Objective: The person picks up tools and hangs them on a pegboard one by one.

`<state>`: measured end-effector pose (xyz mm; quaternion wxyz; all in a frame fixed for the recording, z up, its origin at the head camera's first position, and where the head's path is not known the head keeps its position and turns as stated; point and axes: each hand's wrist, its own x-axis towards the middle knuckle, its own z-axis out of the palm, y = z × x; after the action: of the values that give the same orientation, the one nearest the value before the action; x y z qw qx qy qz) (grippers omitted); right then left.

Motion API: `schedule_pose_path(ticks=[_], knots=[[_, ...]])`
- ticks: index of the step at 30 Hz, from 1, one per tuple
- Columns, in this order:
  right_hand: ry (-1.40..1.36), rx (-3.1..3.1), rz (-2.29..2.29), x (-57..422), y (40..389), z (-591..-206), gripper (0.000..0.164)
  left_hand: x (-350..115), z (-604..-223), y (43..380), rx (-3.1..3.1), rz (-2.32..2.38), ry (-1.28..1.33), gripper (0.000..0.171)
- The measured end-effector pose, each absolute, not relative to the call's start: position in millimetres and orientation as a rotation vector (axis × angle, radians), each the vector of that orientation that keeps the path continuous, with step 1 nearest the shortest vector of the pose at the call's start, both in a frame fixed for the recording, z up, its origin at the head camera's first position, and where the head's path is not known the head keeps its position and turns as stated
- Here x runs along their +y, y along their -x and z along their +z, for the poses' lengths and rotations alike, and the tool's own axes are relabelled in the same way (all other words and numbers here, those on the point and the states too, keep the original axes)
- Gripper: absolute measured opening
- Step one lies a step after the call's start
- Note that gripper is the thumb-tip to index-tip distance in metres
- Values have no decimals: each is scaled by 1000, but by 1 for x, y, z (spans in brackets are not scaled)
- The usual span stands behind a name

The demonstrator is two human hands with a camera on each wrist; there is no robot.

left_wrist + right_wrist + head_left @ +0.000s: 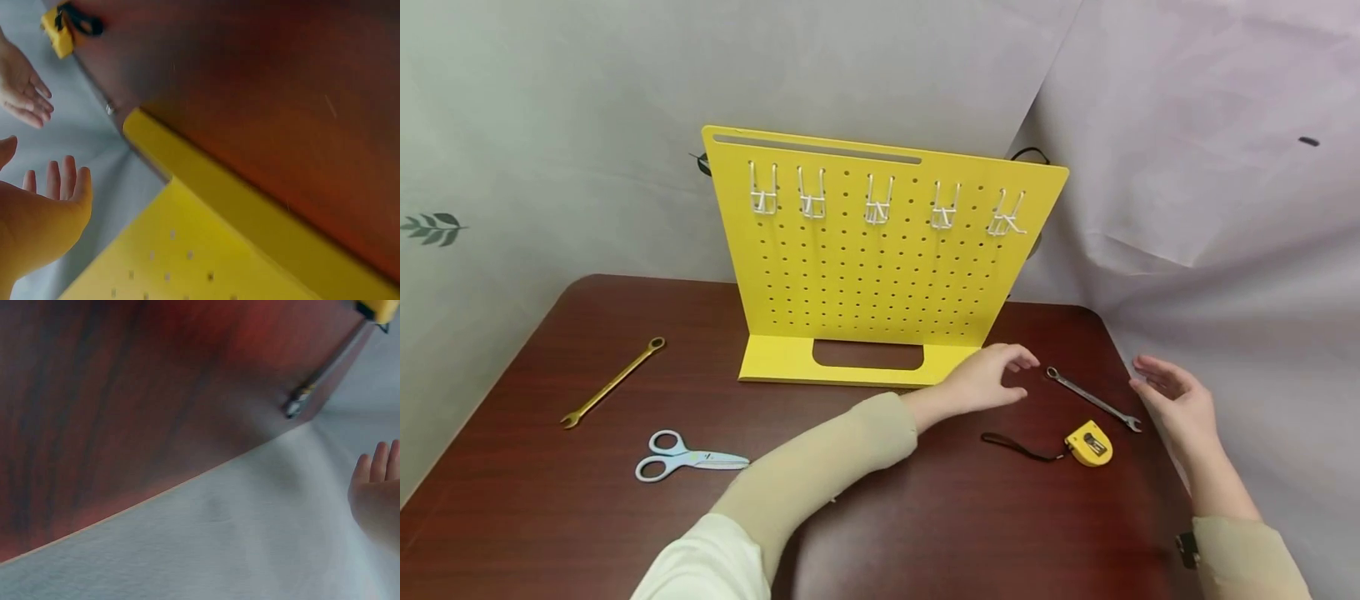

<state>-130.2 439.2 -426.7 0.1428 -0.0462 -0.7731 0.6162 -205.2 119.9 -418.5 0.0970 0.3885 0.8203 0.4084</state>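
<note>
My left hand [988, 379] reaches across in front of the yellow pegboard [880, 283], its fingers loosely bent around nothing. Just to its right lies a silver combination wrench [1093, 400] on the table. My right hand [1180, 408] hovers at the table's right edge, beside that wrench's open end and apart from it, with nothing in its grasp. Nearer the front, a yellow tape measure [1090, 443] with a dark wrist strap [1018, 447] rests between the two arms. In the left wrist view, the left hand [47, 219] appears beside the pegboard, fingers extended.
White wire hooks [877, 204] hang in a row along the pegboard's upper part. Light blue scissors [688, 458] lie at the left, tips by the left sleeve. A gold combination wrench [613, 383] is farther left on the dark red table [512, 500]. Pale cloth [1247, 292] hangs behind.
</note>
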Motion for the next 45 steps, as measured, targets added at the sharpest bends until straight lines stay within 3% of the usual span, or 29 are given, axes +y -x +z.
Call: schedule_pose_path(ticks=[7,20,29,39,45], knots=[[251,-2500,1577,454,136,-441,36,155,-435,196,2359,1323,-985,40],[181,-2651,1482,465,146,-455,35,190,-448,204,2400,1407,-735,39],[132,-2771,1393,467,147,-461,48,196,-457,212,2404,1428,-547,46],[144,-2918,1289,463,149,-470,52,205,-458,214,2149,1571,-340,61],[62,-2930,1160,462,150,-473,43,210,-457,215,2073,1592,-313,61]])
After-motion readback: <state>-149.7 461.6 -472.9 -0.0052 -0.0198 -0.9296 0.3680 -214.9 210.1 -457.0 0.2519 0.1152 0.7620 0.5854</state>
